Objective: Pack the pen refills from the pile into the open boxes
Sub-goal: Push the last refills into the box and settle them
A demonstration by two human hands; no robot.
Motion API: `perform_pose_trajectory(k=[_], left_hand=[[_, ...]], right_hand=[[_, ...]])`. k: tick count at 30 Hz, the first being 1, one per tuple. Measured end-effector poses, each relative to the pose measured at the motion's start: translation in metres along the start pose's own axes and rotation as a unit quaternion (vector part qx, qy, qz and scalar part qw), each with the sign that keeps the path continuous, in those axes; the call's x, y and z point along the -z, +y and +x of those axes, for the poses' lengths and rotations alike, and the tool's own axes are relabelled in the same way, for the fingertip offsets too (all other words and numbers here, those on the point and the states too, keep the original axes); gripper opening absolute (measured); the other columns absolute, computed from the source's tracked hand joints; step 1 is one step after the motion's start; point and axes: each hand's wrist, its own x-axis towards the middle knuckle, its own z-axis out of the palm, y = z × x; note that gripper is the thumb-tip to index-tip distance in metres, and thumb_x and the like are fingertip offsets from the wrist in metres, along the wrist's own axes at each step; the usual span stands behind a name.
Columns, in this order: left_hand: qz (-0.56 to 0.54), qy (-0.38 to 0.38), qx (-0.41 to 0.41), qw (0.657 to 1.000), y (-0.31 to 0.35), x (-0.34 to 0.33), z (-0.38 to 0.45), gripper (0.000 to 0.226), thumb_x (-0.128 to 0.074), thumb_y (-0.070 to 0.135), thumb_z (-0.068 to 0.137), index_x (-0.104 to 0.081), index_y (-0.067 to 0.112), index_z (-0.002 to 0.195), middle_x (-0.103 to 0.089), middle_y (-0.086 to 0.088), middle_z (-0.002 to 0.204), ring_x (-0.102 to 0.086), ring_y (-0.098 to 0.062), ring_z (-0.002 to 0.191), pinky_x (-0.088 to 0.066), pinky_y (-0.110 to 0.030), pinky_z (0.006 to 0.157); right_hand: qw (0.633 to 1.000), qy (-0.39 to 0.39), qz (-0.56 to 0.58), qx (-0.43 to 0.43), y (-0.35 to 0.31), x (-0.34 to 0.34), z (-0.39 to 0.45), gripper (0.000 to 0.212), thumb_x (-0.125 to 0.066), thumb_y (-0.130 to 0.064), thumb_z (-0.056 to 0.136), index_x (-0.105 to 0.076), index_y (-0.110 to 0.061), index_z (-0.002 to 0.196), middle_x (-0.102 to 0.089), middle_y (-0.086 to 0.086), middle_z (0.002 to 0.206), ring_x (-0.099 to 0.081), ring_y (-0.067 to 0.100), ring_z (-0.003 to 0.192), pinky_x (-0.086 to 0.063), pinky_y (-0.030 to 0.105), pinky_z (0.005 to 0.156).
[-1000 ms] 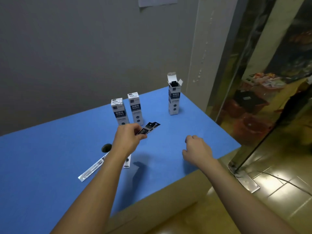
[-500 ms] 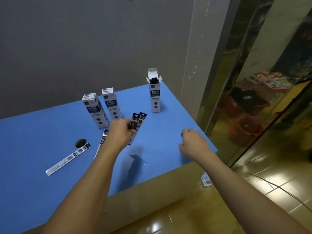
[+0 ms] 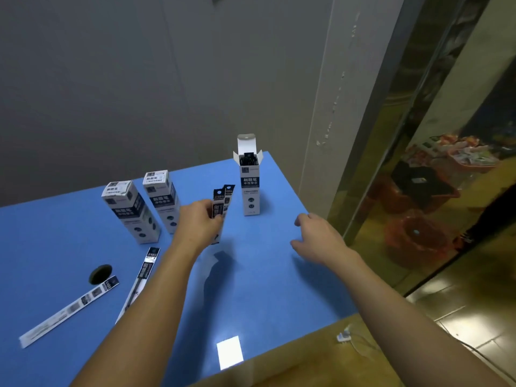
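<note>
My left hand (image 3: 198, 223) grips two packaged pen refills (image 3: 222, 203), held nearly upright above the blue table (image 3: 265, 289). Just right of them stands an open white box (image 3: 250, 181) with its top flap up and dark refills showing inside. My right hand (image 3: 318, 237) hovers over the table near its right edge, fingers loosely curled and holding nothing. Two more packaged refills lie flat on the table at the left, one (image 3: 139, 277) partly under my left forearm, the other (image 3: 69, 310) nearer the front.
Two closed white boxes (image 3: 131, 210) (image 3: 163, 198) stand left of my left hand. A round dark hole (image 3: 100, 273) sits in the tabletop. The table's right edge borders a reflective metal wall (image 3: 418, 163). A white plug (image 3: 343, 335) lies on the floor.
My left hand has tilted the two refills from slanting to nearly upright and brought them closer to the open box. My right hand's fingers have loosened a little.
</note>
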Motion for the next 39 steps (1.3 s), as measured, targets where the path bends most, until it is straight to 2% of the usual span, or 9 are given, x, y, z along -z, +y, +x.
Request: perform_pose_trajectory(k=[8, 12, 14, 18, 22, 25, 29, 32, 39], left_hand=[[-0.055, 0.065, 0.014, 0.996, 0.005, -0.001, 0.033, 0.010, -0.064, 0.007, 0.090, -0.067, 0.017, 0.091, -0.063, 0.008, 0.071, -0.055, -0.001, 0.063, -0.039, -0.005, 0.050], [-0.092, 0.080, 0.032, 0.992, 0.010, 0.002, 0.045, 0.007, -0.071, 0.014, 0.088, -0.069, 0.020, 0.088, -0.069, 0.004, 0.073, -0.066, -0.016, 0.073, -0.040, -0.011, 0.051], [-0.115, 0.093, 0.045, 0.988, 0.013, 0.006, 0.049, 0.009, -0.074, 0.016, 0.086, -0.070, 0.025, 0.087, -0.069, 0.009, 0.072, -0.067, -0.013, 0.072, -0.044, -0.022, 0.056], [-0.209, 0.095, 0.065, 0.971, 0.023, 0.017, 0.047, 0.018, -0.075, 0.010, 0.086, -0.073, 0.027, 0.090, -0.075, 0.006, 0.080, -0.073, -0.017, 0.074, -0.053, -0.029, 0.068], [-0.305, 0.137, 0.048, 0.941, 0.043, 0.027, 0.038, 0.014, -0.071, -0.004, 0.086, -0.073, 0.007, 0.094, -0.077, -0.008, 0.090, -0.074, -0.026, 0.079, -0.052, -0.023, 0.056], [-0.359, 0.157, 0.024, 0.920, 0.051, 0.031, 0.034, 0.011, -0.071, -0.009, 0.085, -0.070, 0.000, 0.092, -0.076, -0.012, 0.091, -0.074, -0.031, 0.077, -0.053, -0.029, 0.069], [-0.388, 0.179, -0.024, 0.904, 0.060, 0.037, 0.035, 0.015, -0.070, -0.013, 0.081, -0.067, -0.001, 0.089, -0.074, -0.023, 0.093, -0.074, -0.035, 0.074, -0.055, -0.034, 0.074], [-0.399, 0.195, -0.076, 0.893, 0.069, 0.042, 0.038, 0.019, -0.070, -0.015, 0.080, -0.067, 0.002, 0.088, -0.073, -0.025, 0.091, -0.073, -0.039, 0.076, -0.057, -0.038, 0.075], [-0.420, 0.190, -0.167, 0.872, 0.097, 0.047, 0.040, 0.021, -0.070, -0.015, 0.081, -0.067, 0.004, 0.087, -0.073, -0.026, 0.092, -0.070, -0.043, 0.080, -0.058, -0.048, 0.082]], right_hand=[[0.992, 0.000, 0.116, 0.042, -0.012, 0.009, 0.084, 0.070, -0.074, -0.037, 0.085, -0.041, -0.011, 0.141, -0.049, 0.006, 0.139, -0.048, 0.023, 0.128, -0.042, 0.035, 0.103], [0.977, -0.006, 0.209, 0.039, -0.020, 0.003, 0.118, 0.092, -0.083, -0.042, 0.075, -0.032, -0.015, 0.147, -0.046, 0.002, 0.145, -0.049, 0.021, 0.128, -0.044, 0.037, 0.104], [0.967, -0.004, 0.251, 0.046, -0.021, -0.001, 0.134, 0.096, -0.086, -0.040, 0.071, -0.032, -0.018, 0.147, -0.045, 0.000, 0.146, -0.050, 0.021, 0.128, -0.044, 0.039, 0.104], [0.945, -0.013, 0.315, 0.088, -0.027, -0.003, 0.157, 0.088, -0.087, -0.035, 0.071, -0.038, -0.023, 0.143, -0.050, -0.007, 0.141, -0.052, 0.019, 0.123, -0.045, 0.036, 0.100], [0.931, -0.048, 0.334, 0.143, -0.030, 0.001, 0.172, 0.056, -0.085, -0.028, 0.073, -0.056, -0.024, 0.121, -0.062, -0.010, 0.118, -0.059, 0.014, 0.108, -0.047, 0.029, 0.086], [0.907, -0.007, 0.373, 0.195, -0.026, 0.001, 0.175, 0.039, -0.085, -0.017, 0.072, -0.063, -0.024, 0.103, -0.066, -0.010, 0.101, -0.064, 0.011, 0.095, -0.053, 0.025, 0.081], [0.889, 0.064, 0.383, 0.243, -0.016, 0.002, 0.183, 0.041, -0.084, -0.014, 0.072, -0.063, -0.025, 0.105, -0.067, -0.012, 0.103, -0.063, 0.009, 0.098, -0.051, 0.022, 0.084], [0.881, 0.100, 0.368, 0.281, -0.011, 0.006, 0.184, 0.044, -0.084, -0.009, 0.071, -0.062, -0.024, 0.107, -0.062, -0.020, 0.100, -0.062, 0.016, 0.099, -0.044, 0.010, 0.083], [0.863, 0.159, 0.350, 0.328, -0.007, 0.013, 0.180, 0.051, -0.085, -0.008, 0.071, -0.060, -0.024, 0.113, -0.057, -0.030, 0.102, -0.060, 0.018, 0.098, -0.054, 0.041, 0.084]])
